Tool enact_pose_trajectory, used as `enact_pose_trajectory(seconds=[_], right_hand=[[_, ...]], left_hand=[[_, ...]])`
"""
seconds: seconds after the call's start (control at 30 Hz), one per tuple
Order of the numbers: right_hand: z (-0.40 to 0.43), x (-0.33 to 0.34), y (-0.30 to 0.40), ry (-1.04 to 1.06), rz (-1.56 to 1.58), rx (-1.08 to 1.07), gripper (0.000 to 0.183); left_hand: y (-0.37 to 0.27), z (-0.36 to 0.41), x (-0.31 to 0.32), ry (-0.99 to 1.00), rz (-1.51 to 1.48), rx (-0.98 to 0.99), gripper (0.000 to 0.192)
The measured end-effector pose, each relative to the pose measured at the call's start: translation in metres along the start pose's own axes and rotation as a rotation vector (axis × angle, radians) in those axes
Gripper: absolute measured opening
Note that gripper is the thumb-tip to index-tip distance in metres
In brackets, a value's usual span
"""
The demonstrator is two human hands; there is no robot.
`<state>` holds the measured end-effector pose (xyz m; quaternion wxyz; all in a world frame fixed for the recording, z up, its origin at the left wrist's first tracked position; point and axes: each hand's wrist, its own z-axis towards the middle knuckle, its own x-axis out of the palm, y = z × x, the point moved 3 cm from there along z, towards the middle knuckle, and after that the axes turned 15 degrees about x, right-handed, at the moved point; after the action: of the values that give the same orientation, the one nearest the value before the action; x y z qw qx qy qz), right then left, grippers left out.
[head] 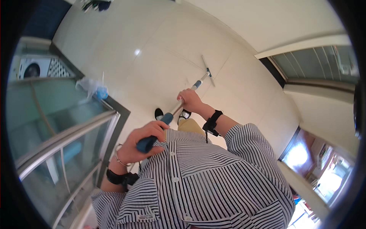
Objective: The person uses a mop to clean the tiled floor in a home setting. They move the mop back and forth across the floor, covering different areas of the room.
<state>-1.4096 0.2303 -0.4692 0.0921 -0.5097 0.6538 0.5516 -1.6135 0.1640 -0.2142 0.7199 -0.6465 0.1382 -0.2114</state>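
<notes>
I hold a long-handled floor squeegee or flat mop with both hands. My left hand (140,139) wraps the dark blue end grip (146,144), close to the front of my striped shirt. Farther down, my right hand (191,100) grasps the pale pole (177,107), just above a blue collar (197,84). The pole slants away to the upper right. Its narrow head (204,62) lies on the pale tiled floor (160,74); whether it has a rubber blade or a cloth cannot be told. My black shoes (158,112) are beneath the pole.
Left of me is a metal-framed glass door (71,140) with a dark sill (120,120). A clear plastic bag (85,86) and a blue item (101,92) sit beside it. Behind glass stands a washing machine (34,67). Another framed glass panel (308,64) is at the right, along the wall (274,23).
</notes>
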Motion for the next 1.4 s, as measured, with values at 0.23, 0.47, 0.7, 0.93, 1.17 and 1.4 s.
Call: enact_pose_trajectory(seconds=[0.23,0.47,0.7,0.93,1.17,1.4], right_hand=[[0.019,0.015,0.084,0.138,0.046,-0.157,0.018],[0.001,-0.009,0.119,0.238,0.015,-0.133,0.02],[-0.034,-0.028,0.054,0.212,-0.044,0.182,0.025],[-0.073,-0.012,-0.022,0.046,0.026,0.413,0.024],[-0.023,-0.008,0.033,0.017,0.115,0.366,0.022],[0.062,-0.04,0.142,0.043,0.32,0.204,0.018]], left_hand=[[-0.066,-0.016,-0.013,-0.132,0.193,-0.072,0.027],[-0.08,-0.028,-0.015,-0.038,0.222,0.049,0.028],[-0.028,-0.012,-0.029,0.169,-0.024,0.073,0.026],[0.027,0.033,-0.019,0.203,-0.211,-0.205,0.028],[-0.024,0.074,-0.078,0.312,-0.122,-0.227,0.018],[-0.106,0.106,-0.134,0.213,0.044,-0.114,0.022]])
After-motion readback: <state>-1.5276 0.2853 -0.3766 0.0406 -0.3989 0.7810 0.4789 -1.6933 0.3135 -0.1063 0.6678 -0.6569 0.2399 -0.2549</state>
